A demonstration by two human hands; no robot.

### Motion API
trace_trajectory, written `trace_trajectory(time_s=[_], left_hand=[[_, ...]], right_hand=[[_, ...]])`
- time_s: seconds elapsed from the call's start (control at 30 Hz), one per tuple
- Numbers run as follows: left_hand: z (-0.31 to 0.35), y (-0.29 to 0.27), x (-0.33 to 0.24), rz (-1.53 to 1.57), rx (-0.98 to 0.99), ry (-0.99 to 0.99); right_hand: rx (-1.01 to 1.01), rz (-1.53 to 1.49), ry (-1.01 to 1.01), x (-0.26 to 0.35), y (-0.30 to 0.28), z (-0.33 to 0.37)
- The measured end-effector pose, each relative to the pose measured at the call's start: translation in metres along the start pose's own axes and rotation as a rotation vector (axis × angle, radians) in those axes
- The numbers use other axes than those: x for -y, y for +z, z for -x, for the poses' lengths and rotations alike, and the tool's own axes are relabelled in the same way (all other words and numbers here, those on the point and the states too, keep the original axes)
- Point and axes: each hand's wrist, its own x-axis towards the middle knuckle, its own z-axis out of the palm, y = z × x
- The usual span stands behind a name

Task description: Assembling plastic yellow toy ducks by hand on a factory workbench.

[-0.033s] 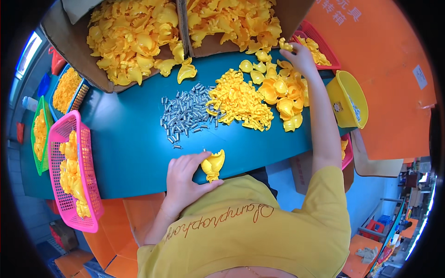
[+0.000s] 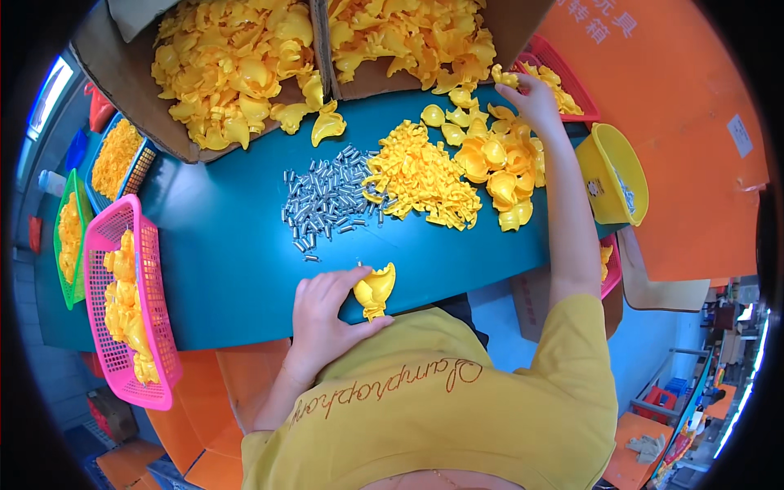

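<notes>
My left hand (image 2: 325,314) is at the table's near edge, with thumb and fingers closed on a curved, hollow yellow plastic shell (image 2: 376,291). Stretched out to the far right, my right hand (image 2: 535,102) pinches a small yellow plastic piece (image 2: 505,77) beside the red basket (image 2: 563,69) of yellow parts. Below that hand lies a group of rounded yellow shells (image 2: 508,159). To their left are a heap of small yellow plastic parts (image 2: 425,175) and a spread of small silvery metal cylinders (image 2: 327,196), possibly springs.
A divided cardboard box (image 2: 324,61) full of yellow shells stands at the back of the teal table (image 2: 233,269). At left are pink (image 2: 155,286), green (image 2: 75,282) and blue (image 2: 145,167) baskets of yellow parts. A yellow bin (image 2: 600,184) stands by my right arm.
</notes>
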Motion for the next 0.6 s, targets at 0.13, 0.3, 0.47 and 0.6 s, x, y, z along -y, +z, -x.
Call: trace_trajectory(time_s=[0.13, 0.3, 0.47, 0.6], left_hand=[[-0.002, 0.005, 0.003, 0.004, -0.040, -0.039], [-0.005, 0.009, 0.002, 0.015, -0.107, -0.068], [-0.003, 0.010, 0.000, -0.013, -0.118, -0.071], [-0.002, 0.010, 0.001, 0.026, -0.141, -0.110]], right_hand=[[0.345, -0.504, 0.034, 0.074, -0.023, 0.077], [1.183, -0.716, -0.059, 0.104, 0.013, 0.171], [0.920, -0.507, -0.252, 0.112, 0.049, 0.203], [0.424, -0.172, -0.476, 0.107, 0.046, 0.223]])
